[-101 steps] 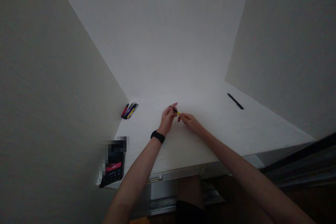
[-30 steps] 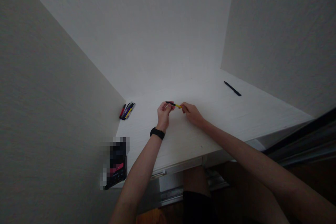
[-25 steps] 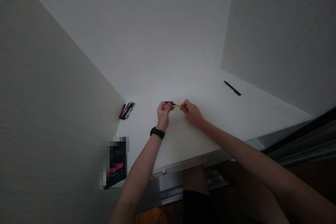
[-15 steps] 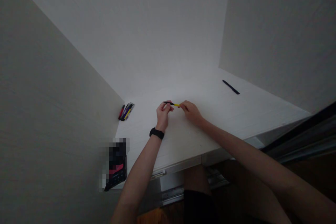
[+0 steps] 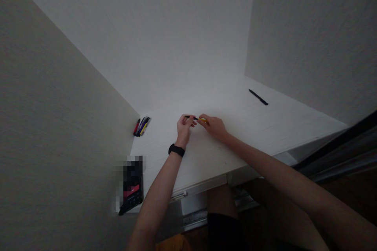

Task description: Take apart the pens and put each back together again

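A black-and-yellow pen (image 5: pixel 202 119) is held level above the desk between my two hands. My left hand (image 5: pixel 183 130), with a black band on its wrist, is closed on the black part, thumb and fingers pinching it. Thumb and fingertips of my right hand (image 5: pixel 216 127) grip the yellow part from the other side. Fingers cover some of the pen, so whether its two parts are joined I cannot tell. The fingertips of both hands are close together.
On the white desk (image 5: pixel 165 164), a bunch of several pens (image 5: pixel 143 126) lies at the left wall. One black pen (image 5: pixel 258 97) lies by the right wall. A dark, partly blurred-out item (image 5: pixel 132 200) stands at the left front corner. Walls rise behind and on both sides.
My right hand has moved a little left along the pen, closer to my left hand. Less of the yellow part shows between them. The view has shifted slightly.
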A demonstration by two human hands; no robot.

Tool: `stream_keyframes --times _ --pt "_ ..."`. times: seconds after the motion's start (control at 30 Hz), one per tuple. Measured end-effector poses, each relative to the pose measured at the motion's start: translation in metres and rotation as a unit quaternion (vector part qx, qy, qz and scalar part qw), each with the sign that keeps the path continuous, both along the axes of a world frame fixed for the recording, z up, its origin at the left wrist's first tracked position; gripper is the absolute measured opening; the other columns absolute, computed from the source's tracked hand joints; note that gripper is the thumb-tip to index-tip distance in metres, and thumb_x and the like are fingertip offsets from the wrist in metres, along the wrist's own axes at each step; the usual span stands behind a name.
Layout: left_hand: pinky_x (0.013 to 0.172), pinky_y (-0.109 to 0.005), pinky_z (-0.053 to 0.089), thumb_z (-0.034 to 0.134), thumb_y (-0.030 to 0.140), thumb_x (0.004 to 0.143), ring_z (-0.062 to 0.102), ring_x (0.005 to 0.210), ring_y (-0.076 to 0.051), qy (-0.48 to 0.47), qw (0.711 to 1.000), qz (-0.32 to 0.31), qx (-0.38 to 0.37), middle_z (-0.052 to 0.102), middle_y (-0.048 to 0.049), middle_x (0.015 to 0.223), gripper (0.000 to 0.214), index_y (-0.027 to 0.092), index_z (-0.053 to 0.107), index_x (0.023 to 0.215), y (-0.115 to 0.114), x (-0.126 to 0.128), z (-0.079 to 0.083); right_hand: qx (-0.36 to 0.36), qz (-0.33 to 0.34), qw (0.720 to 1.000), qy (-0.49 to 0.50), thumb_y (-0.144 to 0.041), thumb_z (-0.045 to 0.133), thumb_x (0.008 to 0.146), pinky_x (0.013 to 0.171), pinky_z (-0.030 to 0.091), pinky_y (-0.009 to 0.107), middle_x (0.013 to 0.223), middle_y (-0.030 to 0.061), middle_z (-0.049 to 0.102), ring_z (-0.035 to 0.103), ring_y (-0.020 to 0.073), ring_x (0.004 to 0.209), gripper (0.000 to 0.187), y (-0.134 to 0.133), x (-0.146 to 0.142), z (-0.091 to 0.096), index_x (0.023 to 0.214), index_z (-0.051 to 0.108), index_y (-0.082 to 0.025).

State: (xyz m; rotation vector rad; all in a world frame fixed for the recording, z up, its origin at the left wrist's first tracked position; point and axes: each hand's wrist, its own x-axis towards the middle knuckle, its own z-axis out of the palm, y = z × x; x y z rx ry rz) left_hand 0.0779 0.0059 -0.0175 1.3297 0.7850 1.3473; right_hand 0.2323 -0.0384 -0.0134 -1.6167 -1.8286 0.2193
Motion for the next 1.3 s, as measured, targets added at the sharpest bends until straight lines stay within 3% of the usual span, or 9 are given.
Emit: stream_keyframes --times 0.2,0.43,0.6,0.73,0.87,1.0,1.1,1.2,1.3 --pt "0.054 -0.021 0.042 0.071 0.052 0.08 0.055 0.058 -0.007 -0.013 0.998 0.061 -0.017 0.068 -0.0045 0.085 0.037 0.017 0.061 0.085 0.003 -0.001 -0.003 0.021 0.037 0.999 0.023 -0.046 0.041 0.101 0.06 0.031 0.026 0.084 0.0057 0.074 0.061 0.0165 0.067 0.038 0.0 0.001 -0.005 0.105 0.071 -0.025" --pt "0.051 -0.02 0.04 0.07 0.05 0.082 0.055 0.059 -0.007 -0.011 0.998 0.057 0.004 0.067 -0.0041 0.092 0.034 0.018 0.06 0.088 0.003 -0.001 -0.002 0.014 0.063 0.998 0.025 -0.035 0.043 0.099 0.06 0.029 0.025 0.076 0.0025 0.07 0.058 0.0154 0.063 0.027 0.003 0.001 -0.006 0.109 0.065 -0.023" --pt "0.048 -0.019 0.036 0.062 0.051 0.088 0.048 0.053 -0.006 -0.043 0.982 0.184 0.008 0.063 -0.0007 0.084 0.033 0.019 0.063 0.095 0.014 -0.009 -0.007 0.012 0.036 0.998 0.045 -0.033 0.041 0.098 0.058 0.026 0.025 0.069 0.0015 0.064 0.053 0.0153 0.058 0.025 0.002 0.002 -0.004 0.101 0.063 -0.022" --pt "0.061 -0.024 0.043 0.054 0.043 0.093 0.059 0.067 -0.013 0.075 0.964 0.251 0.046 0.067 -0.0053 0.089 0.029 0.019 0.068 0.103 0.015 -0.017 -0.007 0.019 0.029 0.995 0.093 -0.033 0.039 0.098 0.057 0.027 0.025 0.063 -0.0002 0.06 0.05 0.0152 0.056 0.025 0.003 0.003 -0.003 0.098 0.061 -0.022" --pt "0.089 -0.037 0.043 0.059 0.028 0.088 0.064 0.099 -0.027 0.328 0.899 0.264 0.118 0.071 -0.0134 0.105 0.029 0.02 0.066 0.115 0.005 -0.021 -0.004 0.032 0.032 0.992 0.118 -0.035 0.038 0.097 0.057 0.027 0.025 0.062 -0.0007 0.058 0.049 0.0148 0.054 0.026 0.004 0.003 -0.003 0.095 0.06 -0.022" --pt "0.094 -0.044 0.038 0.048 0.021 0.091 0.064 0.098 -0.031 0.564 0.776 0.251 0.132 0.07 -0.0178 0.096 0.026 0.015 0.062 0.112 -0.002 -0.022 -0.006 0.032 0.028 0.992 0.12 -0.034 0.038 0.097 0.056 0.028 0.025 0.062 -0.001 0.057 0.049 0.0144 0.053 0.025 0.005 0.002 -0.004 0.094 0.06 -0.022" --pt "0.092 -0.044 0.037 0.044 0.022 0.092 0.064 0.094 -0.031 0.623 0.731 0.244 0.134 0.069 -0.0173 0.091 0.022 0.015 0.062 0.103 -0.004 -0.022 -0.008 0.029 0.03 0.992 0.117 -0.035 0.039 0.097 0.057 0.029 0.025 0.061 -0.0013 0.057 0.049 0.0142 0.054 0.024 0.005 0.002 -0.004 0.094 0.06 -0.022" --pt "0.093 -0.046 0.035 0.046 0.023 0.092 0.063 0.095 -0.031 0.614 0.735 0.251 0.138 0.068 -0.0172 0.092 0.021 0.015 0.063 0.102 -0.004 -0.022 -0.006 0.025 0.03 0.992 0.118 -0.035 0.04 0.096 0.057 0.028 0.025 0.06 -0.002 0.056 0.049 0.014 0.054 0.023 0.005 0.002 -0.004 0.093 0.06 -0.022" --pt "0.096 -0.045 0.034 0.049 0.027 0.093 0.06 0.101 -0.031 0.518 0.799 0.262 0.158 0.067 -0.0168 0.102 0.022 0.016 0.063 0.106 -0.004 -0.019 0.001 0.025 0.038 0.99 0.133 -0.035 0.04 0.096 0.056 0.028 0.025 0.059 -0.0027 0.055 0.047 0.0133 0.052 0.024 0.006 0.003 -0.004 0.092 0.059 -0.022"
